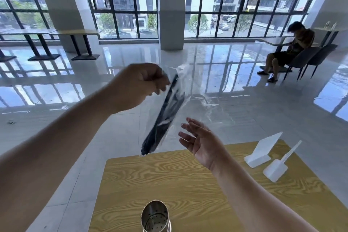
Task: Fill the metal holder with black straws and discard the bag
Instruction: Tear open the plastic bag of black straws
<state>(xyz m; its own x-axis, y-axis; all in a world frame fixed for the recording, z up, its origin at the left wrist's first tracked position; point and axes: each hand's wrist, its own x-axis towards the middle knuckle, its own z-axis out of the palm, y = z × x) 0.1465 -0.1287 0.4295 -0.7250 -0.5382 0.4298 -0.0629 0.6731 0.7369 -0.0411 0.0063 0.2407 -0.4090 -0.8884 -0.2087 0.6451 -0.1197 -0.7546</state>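
Black straws (163, 117) in a clear bag (185, 100), held up above the desk (188, 184).
The left hand (140, 85) is closed on the bag's top, so it hangs tilted over the far desk edge; the right hand (201, 141) is spread wide just right of it, touching nothing. A metal holder (155, 216) stands upright at the near edge, no straws in it. Two white scoops (273, 160) lie far right.

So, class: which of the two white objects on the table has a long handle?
The scoop, nearer the table's right edge; the folded sign stand beside it has none.
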